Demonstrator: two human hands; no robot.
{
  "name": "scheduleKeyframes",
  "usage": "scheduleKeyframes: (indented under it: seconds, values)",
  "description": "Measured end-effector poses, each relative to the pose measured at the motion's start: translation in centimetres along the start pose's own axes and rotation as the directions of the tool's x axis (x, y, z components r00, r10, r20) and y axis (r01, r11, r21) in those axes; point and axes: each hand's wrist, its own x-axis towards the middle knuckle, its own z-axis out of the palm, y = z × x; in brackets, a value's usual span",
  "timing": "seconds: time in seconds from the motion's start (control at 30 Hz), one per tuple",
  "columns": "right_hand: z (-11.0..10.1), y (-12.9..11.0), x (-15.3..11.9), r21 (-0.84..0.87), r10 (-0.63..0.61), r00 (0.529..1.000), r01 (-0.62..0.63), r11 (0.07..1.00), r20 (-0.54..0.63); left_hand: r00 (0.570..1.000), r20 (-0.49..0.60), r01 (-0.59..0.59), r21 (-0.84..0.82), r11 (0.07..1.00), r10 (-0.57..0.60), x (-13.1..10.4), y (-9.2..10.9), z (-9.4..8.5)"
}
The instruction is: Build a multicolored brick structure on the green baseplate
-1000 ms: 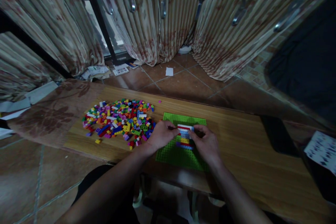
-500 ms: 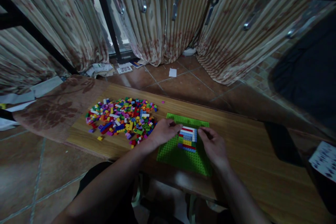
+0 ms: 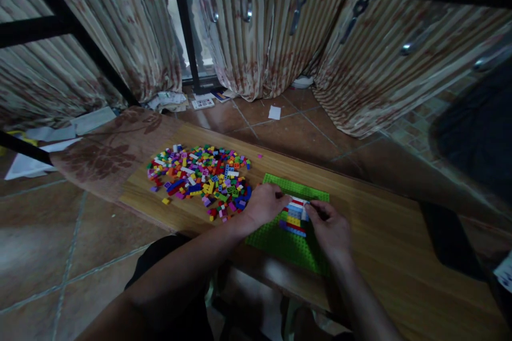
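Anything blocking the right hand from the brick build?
Nothing visible. The right hand is at the right edge of the brick build, though contact is unclear; the loose bricks lie left of the green plate, clear of that side.

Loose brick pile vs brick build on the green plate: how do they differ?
The loose brick pile lies scattered; the brick build is packed in rows. The pile spreads wider; the build is compact. The pile sits directly on the wooden table; the build is on the green plate. Shared: both are multicoloured.
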Motion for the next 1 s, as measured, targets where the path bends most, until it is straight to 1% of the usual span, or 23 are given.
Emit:
scheduleKeyframes:
  seconds: [0.13,0.23,0.33,0.43,0.47,0.53,0.6,0.63,0.7,0.77,0.8,0.83,0.87,0.93,0.97,1.0]
  values:
    - [0.2,0.0,-0.2,0.014,0.005,1.000,-0.005,1.000,0.016,0.999,-0.023,0.027,-0.004,1.000,-0.027,-0.1,-0.1,0.3]
    - [0.0,0.1,-0.4,0.023,0.011,1.000,-0.012,1.000,0.008,0.998,-0.040,0.041,-0.025,0.999,-0.042,-0.3,-0.1,0.4]
    - [-0.8,0.3,-0.3,0.002,0.046,0.998,-0.046,0.999,-0.051,0.997,-0.060,0.036,-0.052,0.998,-0.039,-0.5,0.0,-0.4]
    - [-1.9,0.3,-0.1,0.011,0.081,0.986,-0.080,0.997,-0.145,0.991,-0.125,0.032,-0.111,0.993,-0.045,-0.7,0.1,-2.0]
    - [-2.2,0.1,-0.2,0.032,0.089,0.981,-0.085,0.996,-0.173,0.988,-0.153,0.008,-0.145,0.989,-0.031,-0.7,0.0,-2.6]
    - [-2.3,-0.9,-0.6,0.094,0.086,0.974,-0.068,0.993,-0.210,0.976,-0.218,-0.077,-0.231,0.970,0.026,-0.7,-0.2,-3.6]
    - [-1.6,-2.4,-1.7,0.147,0.055,0.975,-0.023,0.989,-0.216,0.950,-0.300,-0.177,-0.313,0.933,0.080,-0.6,-0.5,-4.8]
    - [-0.9,-3.4,-2.5,0.159,0.028,0.980,0.004,0.987,-0.195,0.931,-0.353,-0.216,-0.344,0.914,0.087,-0.5,-0.8,-5.5]
    - [0.8,-5.2,-4.5,0.161,-0.043,0.992,0.062,0.985,-0.122,0.883,-0.466,-0.272,-0.404,0.873,0.059,-0.2,-1.7,-7.4]
    - [3.0,-6.7,-6.6,0.126,-0.120,0.993,0.121,0.985,-0.018,0.810,-0.586,-0.326,-0.481,0.814,-0.022,0.0,-3.2,-10.0]
    - [4.2,-7.3,-7.6,0.104,-0.159,0.987,0.154,0.983,0.039,0.760,-0.645,-0.367,-0.526,0.767,-0.078,0.0,-4.1,-11.6]
    - [5.3,-7.8,-8.4,0.087,-0.204,0.973,0.195,0.977,0.106,0.696,-0.701,-0.414,-0.566,0.713,-0.152,-0.1,-5.1,-13.2]
    - [6.4,-8.2,-9.1,0.082,-0.255,0.952,0.244,0.966,0.170,0.618,-0.746,-0.451,-0.593,0.667,-0.246,-0.3,-6.1,-14.8]
    - [8.5,-8.9,-9.8,0.090,-0.359,0.892,0.348,0.933,0.276,0.503,-0.773,-0.494,-0.624,0.605,-0.387,-1.1,-8.1,-17.6]
    - [9.5,-9.3,-9.9,0.091,-0.405,0.863,0.397,0.913,0.300,0.446,-0.774,-0.509,-0.632,0.584,-0.449,-1.6,-9.0,-18.7]
    - [10.3,-9.7,-9.8,0.083,-0.446,0.838,0.444,0.892,0.313,0.415,-0.768,-0.517,-0.640,0.568,-0.488,-2.2,-9.7,-19.6]
